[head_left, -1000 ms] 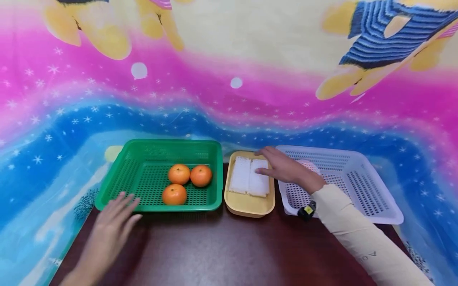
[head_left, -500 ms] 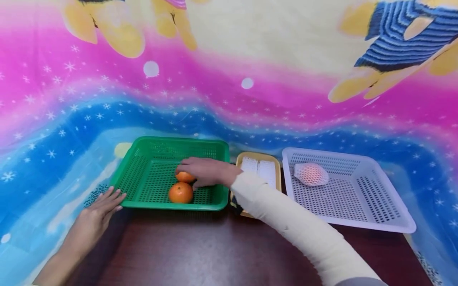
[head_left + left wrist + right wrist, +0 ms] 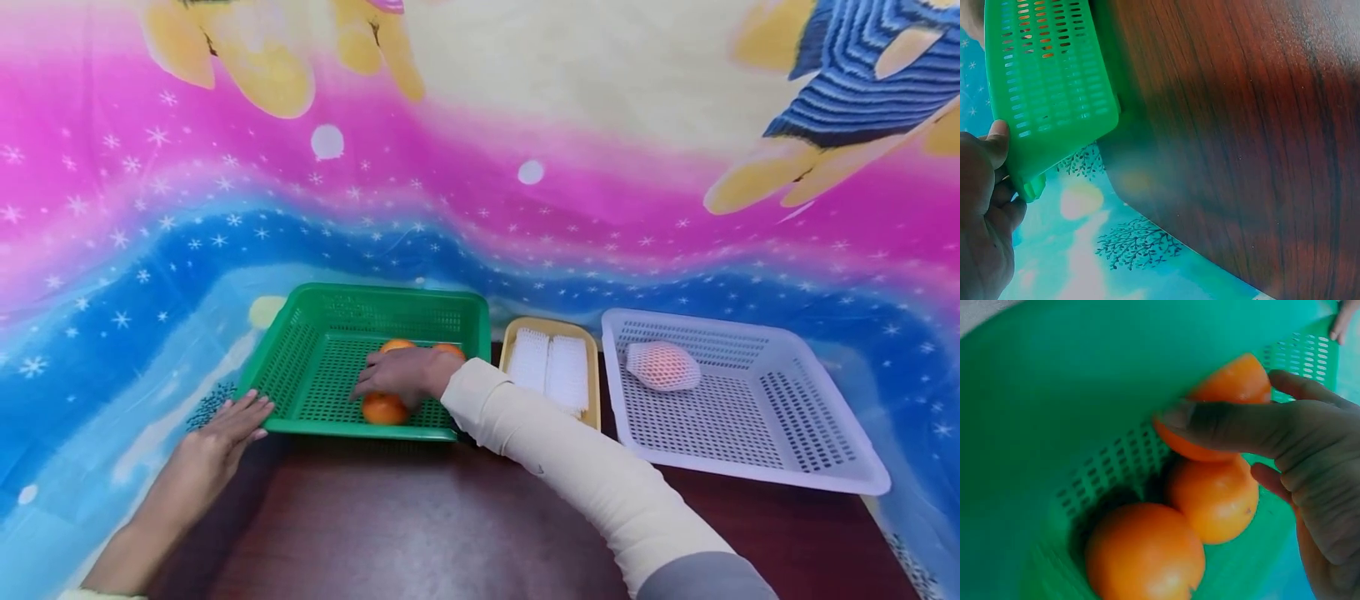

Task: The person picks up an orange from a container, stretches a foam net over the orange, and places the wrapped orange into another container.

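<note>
Shifted from the rear orange (image 3: 397, 343), the right hand (image 3: 403, 373) grips the front orange (image 3: 384, 411) inside the green basket (image 3: 322, 429); presumably firm, smooth and bruisable, it suits a sideways hold. The left hand (image 3: 206, 448) pinches the basket's corner.

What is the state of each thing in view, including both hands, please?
Gripped orange: bare, held
Other two oranges: bare, apparently not held
Green basket: upright, oranges inside
White nets: flat, apparently unfilled, partly hidden
Yellow tray: upright, carries the white nets, partly hidden
Netted fruit: wrapped
White basket: upright, netted fruit inside
Left hand: gripping the green basket's corner
Right hand: holding the gripped orange
</note>
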{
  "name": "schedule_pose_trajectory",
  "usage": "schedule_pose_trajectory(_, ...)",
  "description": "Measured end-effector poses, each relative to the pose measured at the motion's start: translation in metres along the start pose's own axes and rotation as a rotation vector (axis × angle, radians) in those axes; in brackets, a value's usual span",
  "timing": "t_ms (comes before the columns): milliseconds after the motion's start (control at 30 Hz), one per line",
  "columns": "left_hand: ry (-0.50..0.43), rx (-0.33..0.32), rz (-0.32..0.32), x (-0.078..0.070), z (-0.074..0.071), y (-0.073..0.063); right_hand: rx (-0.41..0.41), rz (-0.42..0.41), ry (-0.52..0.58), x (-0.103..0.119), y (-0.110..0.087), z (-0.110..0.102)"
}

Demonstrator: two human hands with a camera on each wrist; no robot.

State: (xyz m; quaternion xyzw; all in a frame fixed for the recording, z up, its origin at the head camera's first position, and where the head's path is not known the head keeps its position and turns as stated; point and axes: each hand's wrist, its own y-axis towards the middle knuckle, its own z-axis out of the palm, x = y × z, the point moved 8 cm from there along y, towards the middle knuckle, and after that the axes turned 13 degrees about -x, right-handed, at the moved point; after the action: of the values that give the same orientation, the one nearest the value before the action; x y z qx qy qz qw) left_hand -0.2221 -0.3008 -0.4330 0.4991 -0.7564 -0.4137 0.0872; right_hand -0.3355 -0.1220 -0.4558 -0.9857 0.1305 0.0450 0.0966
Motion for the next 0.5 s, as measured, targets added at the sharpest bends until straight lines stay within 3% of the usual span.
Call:
schedule_pose_trajectory(267, -0.003, 0.021, -0.023, 0.0, 0.0, 0.002, -0.009, -0.058, -0.016, 0.013, 0.008, 0.006)
schedule_pose_trajectory(367, -0.001, 0.024, -0.023, 0.0, 0.0, 0.003, -0.04, -0.021, 0.105, 0.01, 0.008, -0.001)
schedule_pose_trajectory(500, 0.004, 0.029, -0.02, 0.001, 0.0, 0.003, -0.123, 0.065, 0.384, 0.0, 0.003, -0.016)
